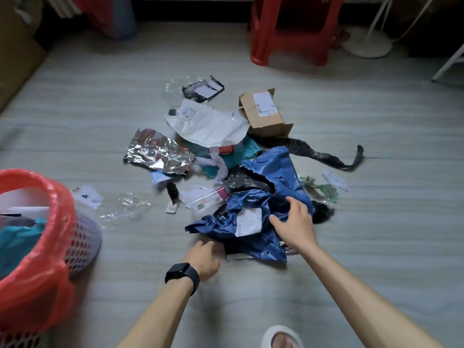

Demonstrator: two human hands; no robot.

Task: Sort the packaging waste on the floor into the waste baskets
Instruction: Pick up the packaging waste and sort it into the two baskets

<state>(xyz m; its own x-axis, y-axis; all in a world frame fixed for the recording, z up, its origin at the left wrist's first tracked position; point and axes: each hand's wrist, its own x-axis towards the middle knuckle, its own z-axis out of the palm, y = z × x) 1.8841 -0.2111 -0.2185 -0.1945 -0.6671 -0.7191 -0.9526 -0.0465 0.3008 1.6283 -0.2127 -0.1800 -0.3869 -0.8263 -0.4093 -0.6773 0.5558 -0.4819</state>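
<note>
A pile of packaging waste lies on the grey floor. Nearest me is a crumpled blue plastic mailer bag (253, 222) with a white label. My right hand (293, 224) rests on its right side, fingers spread and pressing into it. My left hand (204, 258), with a black watch on the wrist, curls at the bag's lower left edge; its fingertips are hidden under the plastic. Behind lie a silver foil bag (158, 153), a white mailer (208, 124), a small cardboard box (265, 114) and teal plastic (241, 151). A grey mesh waste basket with a red liner (50, 222) stands at the left, partly filled.
A red plastic stool (291, 31) stands at the back. A white fan base (366, 43) sits at the back right, cardboard boxes (15, 54) at the far left. Clear film (123, 209) and small labels lie between pile and basket. My slippered foot (281, 339) shows at the bottom.
</note>
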